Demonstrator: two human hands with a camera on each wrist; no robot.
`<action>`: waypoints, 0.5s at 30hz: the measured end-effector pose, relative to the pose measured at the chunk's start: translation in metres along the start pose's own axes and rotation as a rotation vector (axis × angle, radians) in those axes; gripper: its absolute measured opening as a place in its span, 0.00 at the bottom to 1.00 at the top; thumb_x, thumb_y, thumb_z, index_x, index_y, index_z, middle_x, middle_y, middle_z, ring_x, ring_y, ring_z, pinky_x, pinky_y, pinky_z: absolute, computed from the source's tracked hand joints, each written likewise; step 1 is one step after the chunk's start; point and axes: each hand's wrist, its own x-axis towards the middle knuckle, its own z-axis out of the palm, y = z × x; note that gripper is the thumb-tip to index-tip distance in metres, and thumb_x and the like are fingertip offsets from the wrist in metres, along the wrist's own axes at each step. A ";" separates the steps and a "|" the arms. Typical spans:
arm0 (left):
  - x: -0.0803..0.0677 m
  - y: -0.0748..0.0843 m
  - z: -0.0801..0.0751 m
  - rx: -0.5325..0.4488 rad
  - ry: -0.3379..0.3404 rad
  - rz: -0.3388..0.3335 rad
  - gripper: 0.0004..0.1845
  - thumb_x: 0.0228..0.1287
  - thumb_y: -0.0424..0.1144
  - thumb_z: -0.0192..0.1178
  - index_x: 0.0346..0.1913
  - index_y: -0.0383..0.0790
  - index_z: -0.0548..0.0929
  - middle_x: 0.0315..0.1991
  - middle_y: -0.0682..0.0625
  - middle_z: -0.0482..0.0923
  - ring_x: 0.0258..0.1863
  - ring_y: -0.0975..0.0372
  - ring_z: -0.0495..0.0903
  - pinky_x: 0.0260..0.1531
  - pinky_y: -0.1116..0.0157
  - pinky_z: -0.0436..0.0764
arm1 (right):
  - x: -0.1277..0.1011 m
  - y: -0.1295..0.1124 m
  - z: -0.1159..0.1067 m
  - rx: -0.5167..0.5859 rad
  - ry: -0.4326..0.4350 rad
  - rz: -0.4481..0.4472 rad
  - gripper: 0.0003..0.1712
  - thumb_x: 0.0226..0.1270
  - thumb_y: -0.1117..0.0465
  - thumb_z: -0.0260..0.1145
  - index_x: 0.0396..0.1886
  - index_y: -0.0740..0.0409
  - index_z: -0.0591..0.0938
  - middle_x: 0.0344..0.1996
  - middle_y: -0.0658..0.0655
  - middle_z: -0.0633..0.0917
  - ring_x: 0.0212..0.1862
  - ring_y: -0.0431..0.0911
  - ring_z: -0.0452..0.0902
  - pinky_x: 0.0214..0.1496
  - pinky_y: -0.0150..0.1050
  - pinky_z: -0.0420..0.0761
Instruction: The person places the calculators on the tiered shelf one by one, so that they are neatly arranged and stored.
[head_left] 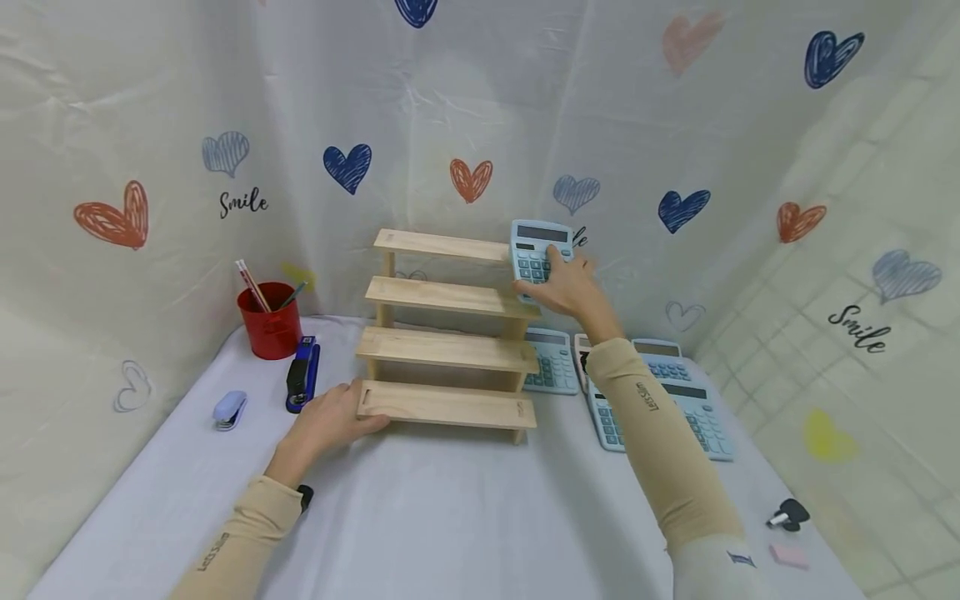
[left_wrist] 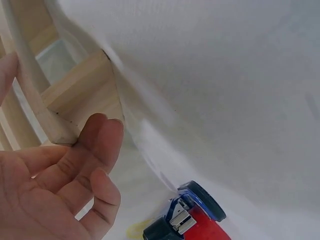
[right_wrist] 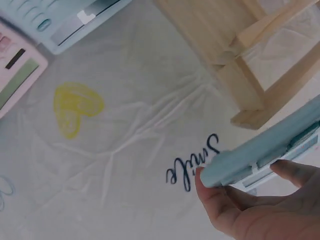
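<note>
A four-step wooden stand (head_left: 450, 402) stands on the white tabletop. My left hand (head_left: 330, 422) grips the left end of its lowest step, thumb in front; in the left wrist view, the fingers (left_wrist: 102, 142) bend round the step's end. My right hand (head_left: 572, 290) holds a light blue calculator (head_left: 543, 234) upright by its edges, at the right end of the top step. The right wrist view shows this calculator (right_wrist: 265, 142) edge-on, beside the wooden stand (right_wrist: 250, 92), with fingers at its lower corner and over its keys.
Several more calculators (head_left: 555, 362) lie right of the stand, partly behind my right arm. On the left are a red cup (head_left: 272, 333) with pencils, a blue stapler (head_left: 303, 375) and a small light blue stapler (head_left: 229, 409). A pink eraser (head_left: 789, 556) and a black clip (head_left: 791, 512) lie front right.
</note>
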 end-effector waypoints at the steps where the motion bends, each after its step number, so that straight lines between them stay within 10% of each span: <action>1: 0.000 0.000 0.000 0.000 -0.003 -0.001 0.47 0.60 0.64 0.65 0.65 0.25 0.70 0.51 0.32 0.82 0.41 0.49 0.83 0.43 0.48 0.83 | 0.004 -0.004 0.000 -0.003 0.005 -0.004 0.63 0.58 0.23 0.54 0.83 0.50 0.44 0.77 0.80 0.44 0.79 0.76 0.36 0.69 0.78 0.58; 15: -0.003 0.004 0.001 0.001 -0.002 -0.010 0.48 0.60 0.64 0.65 0.67 0.25 0.69 0.52 0.31 0.81 0.42 0.47 0.83 0.44 0.47 0.82 | 0.032 -0.049 0.018 0.017 0.022 -0.054 0.66 0.55 0.15 0.50 0.83 0.48 0.46 0.79 0.76 0.38 0.81 0.70 0.32 0.75 0.70 0.54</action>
